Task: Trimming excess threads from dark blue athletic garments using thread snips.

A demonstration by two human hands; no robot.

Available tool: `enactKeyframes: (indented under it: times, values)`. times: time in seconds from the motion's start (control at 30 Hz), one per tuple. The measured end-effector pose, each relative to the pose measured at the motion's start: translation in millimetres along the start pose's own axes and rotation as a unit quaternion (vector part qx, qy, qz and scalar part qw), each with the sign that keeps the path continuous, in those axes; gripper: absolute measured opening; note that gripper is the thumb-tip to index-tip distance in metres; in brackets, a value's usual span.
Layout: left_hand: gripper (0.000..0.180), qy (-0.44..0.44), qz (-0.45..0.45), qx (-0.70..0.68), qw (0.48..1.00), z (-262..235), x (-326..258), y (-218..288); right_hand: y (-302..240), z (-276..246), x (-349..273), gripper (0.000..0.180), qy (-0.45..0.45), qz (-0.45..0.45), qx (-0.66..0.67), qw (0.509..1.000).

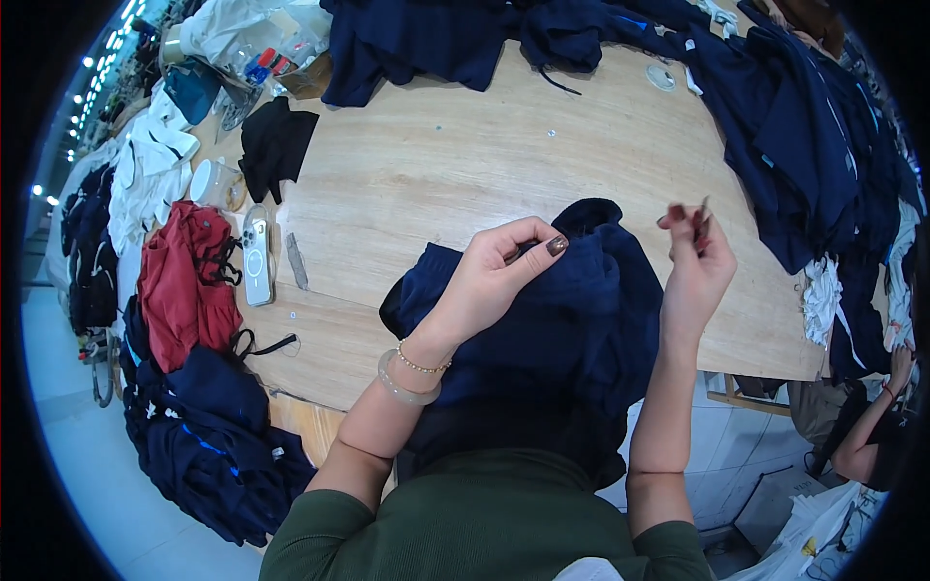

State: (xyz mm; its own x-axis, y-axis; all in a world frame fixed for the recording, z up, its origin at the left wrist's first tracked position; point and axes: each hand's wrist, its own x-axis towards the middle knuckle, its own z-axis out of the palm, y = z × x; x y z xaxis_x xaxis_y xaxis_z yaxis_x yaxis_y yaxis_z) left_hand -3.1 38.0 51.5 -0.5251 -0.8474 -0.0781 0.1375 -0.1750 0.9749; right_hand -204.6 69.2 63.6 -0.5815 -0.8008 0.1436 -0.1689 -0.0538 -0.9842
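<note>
Hands: left pinches navy garment; right grips small snips.

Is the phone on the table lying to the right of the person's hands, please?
No, the phone lies on the wooden table left of the left hand, beside the red garment.

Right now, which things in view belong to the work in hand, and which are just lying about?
In hand:
- navy garment, pinched by the left hand
- small dark tool, raised in the right hand; its kind is too small to tell

Lying about:
- phone
- red garment
- black cloth
- clear round container
- navy clothing heaps
- wooden table
</note>
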Motion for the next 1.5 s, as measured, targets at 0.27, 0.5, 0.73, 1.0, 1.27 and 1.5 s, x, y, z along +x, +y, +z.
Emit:
enactKeyframes:
  times: [0.27, 0.5, 0.73, 1.0, 1.27, 1.5]
  values:
    - [0.014, 0.033, -0.024, -0.050, 0.998, -1, 3, -12, 3, 17, -38, 0.015, -0.185, -0.248, -0.181, 0.934]
    - [0.014, 0.022, -0.023, -0.067, 0.997, 1, 2, -8, -9, 9, -20, 0.007, -0.112, -0.065, 0.057, 0.990]
    - [0.017, 0.026, -0.017, -0.106, 0.994, 8, 2, -7, 3, 25, -26, 0.019, -0.151, -0.269, -0.116, 0.944]
    - [0.012, 0.038, -0.044, -0.092, 0.994, 0, 2, -1, -16, -4, -9, 0.022, -0.190, -0.066, -0.007, 0.979]
    - [0.010, 0.042, -0.036, -0.092, 0.994, 3, 2, -1, -22, -4, 1, 0.026, -0.234, -0.235, -0.164, 0.929]
    - [0.011, 0.042, -0.043, -0.092, 0.994, 3, 2, 2, -23, -1, 2, 0.027, -0.246, -0.280, -0.194, 0.908]
